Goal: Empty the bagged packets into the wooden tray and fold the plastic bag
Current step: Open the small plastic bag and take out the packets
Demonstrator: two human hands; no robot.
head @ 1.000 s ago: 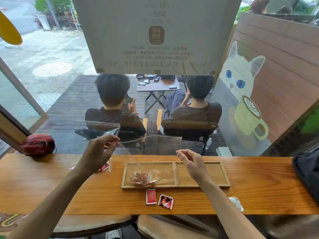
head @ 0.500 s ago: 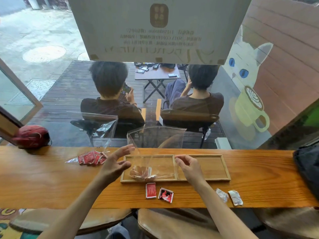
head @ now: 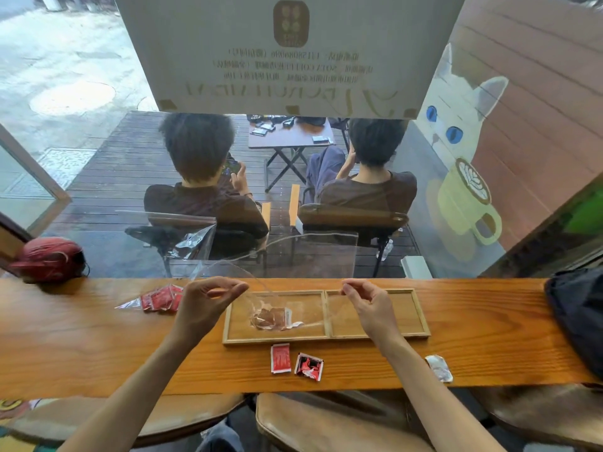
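Plastic bag, clear, packets inside

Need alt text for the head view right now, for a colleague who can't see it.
Both hands, left and right, pinch a clear plastic bag over the wooden tray, packets bunched in its left compartment. Two loose packets lie nearer on the counter.

Long wooden tabletop runs along a big window, daylight coming through. Outside: dark plank deck, small folding table, two seated people backs turned. Paper sign taped on glass; cat mural at right.
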